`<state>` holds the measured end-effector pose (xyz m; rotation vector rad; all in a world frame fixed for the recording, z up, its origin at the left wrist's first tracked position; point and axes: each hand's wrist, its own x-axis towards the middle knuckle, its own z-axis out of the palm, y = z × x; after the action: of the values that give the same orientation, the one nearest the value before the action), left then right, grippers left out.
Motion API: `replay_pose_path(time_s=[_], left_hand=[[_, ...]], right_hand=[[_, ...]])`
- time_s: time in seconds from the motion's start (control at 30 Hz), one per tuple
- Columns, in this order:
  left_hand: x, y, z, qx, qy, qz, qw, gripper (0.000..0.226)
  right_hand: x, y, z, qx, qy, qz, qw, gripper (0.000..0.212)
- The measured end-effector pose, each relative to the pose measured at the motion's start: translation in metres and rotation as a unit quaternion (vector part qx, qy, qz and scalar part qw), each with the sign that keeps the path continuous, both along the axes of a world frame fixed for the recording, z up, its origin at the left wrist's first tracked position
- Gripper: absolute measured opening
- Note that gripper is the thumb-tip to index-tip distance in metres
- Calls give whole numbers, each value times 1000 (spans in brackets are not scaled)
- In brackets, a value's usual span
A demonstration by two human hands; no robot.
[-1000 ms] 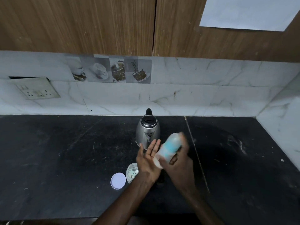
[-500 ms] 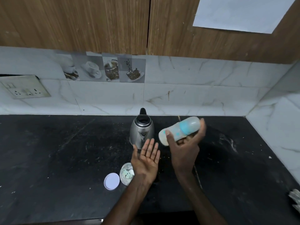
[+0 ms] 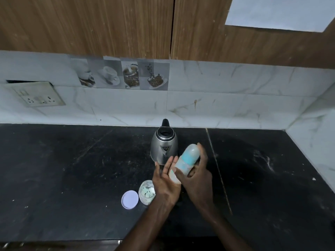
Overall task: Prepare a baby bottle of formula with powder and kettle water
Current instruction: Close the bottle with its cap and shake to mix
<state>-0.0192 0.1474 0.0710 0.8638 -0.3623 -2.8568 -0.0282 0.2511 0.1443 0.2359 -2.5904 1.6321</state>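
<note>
Home kitchen, black countertop [image 3: 72, 169], kettle [image 3: 164, 147], tiles [image 3: 217, 91]

Holding left hand [image 3: 167, 182] open, palm turned right, fingers straight and together, pointing away. Gripping tilted bottle [image 3: 186, 160] in right hand [image 3: 198, 178]: thumb across near side, fingers curled round far side, index up near the top end. Setting the lower end against left palm. Angling both bare forearms in from bottom edge.
</note>
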Motion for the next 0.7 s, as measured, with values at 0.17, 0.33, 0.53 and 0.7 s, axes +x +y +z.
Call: replay_pose_path(time_s=[0.17,0.33,0.53,0.7], left_hand=[[0,0,1,-42,-30,1,999,69],[-6,4,3,8,1,6,1000,71],[-9,9,6,-53,-34,-14,998,68],[-10,17,-5,-64,-22,-33,997,69]], right_hand=[[-23,13,24,-202,55,-168,963,107],[-5,3,-7,4,-27,17,999,111],[-21,19,0,-156,-68,-116,979,104],[-5,27,-22,-58,-133,87,986,108]])
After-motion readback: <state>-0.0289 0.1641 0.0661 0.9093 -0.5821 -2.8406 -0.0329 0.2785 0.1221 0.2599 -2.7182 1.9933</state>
